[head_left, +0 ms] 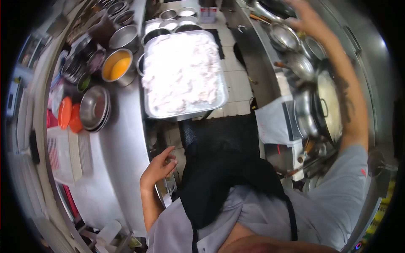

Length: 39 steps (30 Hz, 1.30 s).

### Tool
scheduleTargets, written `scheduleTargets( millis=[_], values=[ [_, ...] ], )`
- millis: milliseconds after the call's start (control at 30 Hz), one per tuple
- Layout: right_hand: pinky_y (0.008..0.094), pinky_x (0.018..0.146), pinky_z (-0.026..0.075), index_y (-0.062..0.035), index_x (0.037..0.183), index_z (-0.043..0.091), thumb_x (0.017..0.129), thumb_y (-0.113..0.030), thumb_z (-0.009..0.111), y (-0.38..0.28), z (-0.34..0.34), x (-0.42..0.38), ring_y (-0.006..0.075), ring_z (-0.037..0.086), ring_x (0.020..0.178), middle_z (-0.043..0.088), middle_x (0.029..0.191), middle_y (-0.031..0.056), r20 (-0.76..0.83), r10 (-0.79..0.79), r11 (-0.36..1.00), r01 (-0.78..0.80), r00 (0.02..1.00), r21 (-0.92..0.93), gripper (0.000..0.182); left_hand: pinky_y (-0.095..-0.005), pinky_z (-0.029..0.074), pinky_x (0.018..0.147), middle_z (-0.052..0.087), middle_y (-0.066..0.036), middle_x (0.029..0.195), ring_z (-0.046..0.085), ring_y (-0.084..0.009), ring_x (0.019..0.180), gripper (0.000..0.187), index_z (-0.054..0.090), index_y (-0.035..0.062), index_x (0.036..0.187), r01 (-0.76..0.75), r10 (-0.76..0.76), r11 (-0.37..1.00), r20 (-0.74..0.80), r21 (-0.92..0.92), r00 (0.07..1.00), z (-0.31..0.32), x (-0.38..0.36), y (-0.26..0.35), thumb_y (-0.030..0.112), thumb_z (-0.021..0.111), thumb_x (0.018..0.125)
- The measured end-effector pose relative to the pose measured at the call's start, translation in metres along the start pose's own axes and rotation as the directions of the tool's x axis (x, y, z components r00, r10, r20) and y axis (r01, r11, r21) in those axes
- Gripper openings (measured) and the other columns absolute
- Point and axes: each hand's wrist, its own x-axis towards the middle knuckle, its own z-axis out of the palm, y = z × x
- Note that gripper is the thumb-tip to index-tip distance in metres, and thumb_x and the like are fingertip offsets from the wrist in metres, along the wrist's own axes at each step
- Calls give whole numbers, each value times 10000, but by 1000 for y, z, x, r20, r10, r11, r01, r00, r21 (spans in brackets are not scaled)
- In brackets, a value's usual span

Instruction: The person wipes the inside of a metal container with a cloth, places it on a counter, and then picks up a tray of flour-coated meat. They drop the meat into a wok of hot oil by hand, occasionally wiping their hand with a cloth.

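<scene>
Head view: one tray (219, 99), two orange lids (69, 114); left hand (159, 168) and right hand (304, 19) grips apart, empty.

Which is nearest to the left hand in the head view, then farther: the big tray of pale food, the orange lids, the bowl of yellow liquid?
From the left hand at the counter edge:
1. Big tray of pale food, just ahead of the hand.
2. Orange lids, off to its left.
3. Bowl of yellow liquid, farther up the counter.

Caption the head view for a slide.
Left hand by counter edge, right hand raised over pans; full tray ahead.
</scene>
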Motion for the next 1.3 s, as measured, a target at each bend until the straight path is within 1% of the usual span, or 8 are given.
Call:
scheduleTargets(
  millis=[100,167,333,600,700,833,1033,1300],
  values=[
    [362,964,449,-156,1386,451,658,-152,800,-126,112,28,308,525,1149,465,1326,156,331,-109,992,83,937,93,808,-238,498,558,641,-90,985,624,-117,723,545,404,43,1397,12,-10,999,-53,39,999,-9,-4,-18,136,597,896],
    [481,979,450,-283,1465,317,634,-256,838,-213,161,37,444,466,1218,370,1396,247,560,-103,995,84,822,61,981,-247,498,565,646,-91,949,623,-128,721,543,413,33,1388,-67,75,995,-105,80,992,-10,3,-46,143,602,891],
    [532,903,495,-283,1444,358,603,-428,835,-316,275,75,554,407,1213,353,1395,245,583,-240,970,170,776,173,978,-298,517,646,658,-125,972,635,-178,720,555,417,17,1377,-101,106,994,-143,42,984,-17,-8,-61,165,615,880],
    [677,954,378,-305,1450,353,643,-679,703,-357,333,141,534,246,1339,266,1481,215,725,-21,998,63,688,-31,956,-305,510,625,636,-165,1036,615,-183,665,554,407,33,1398,18,-38,991,-149,-131,988,-20,-31,-85,159,606,897],
    [622,928,430,-311,1447,372,601,-702,716,-359,347,137,472,390,1246,377,1392,187,699,-29,949,240,715,-206,994,-283,501,585,628,-146,1027,603,-154,658,556,406,32,1402,74,-99,981,-135,-181,986,-20,-38,-89,151,607,897],
    [594,923,447,-267,1386,475,640,-587,738,-354,352,136,417,469,1194,416,1357,163,768,54,970,149,639,-192,853,-268,498,563,613,-123,1031,598,-136,661,550,411,42,1402,73,-103,967,-109,-245,989,-21,-40,-100,135,608,897],
    [492,869,508,-193,1196,624,718,-345,729,-326,377,127,352,559,1068,508,1132,156,573,-132,991,110,809,73,513,-253,501,558,594,-95,1035,612,-125,690,540,418,61,1400,96,-146,936,-126,-340,981,-30,-45,-93,128,606,898],
    [418,837,523,-171,1166,642,732,-239,705,-314,374,120,339,608,988,532,1091,164,505,-184,979,111,843,170,444,-243,501,557,586,-93,1050,621,-124,695,528,417,63,1401,105,-150,939,-117,-326,982,-33,-38,-90,129,595,908]
  ],
)
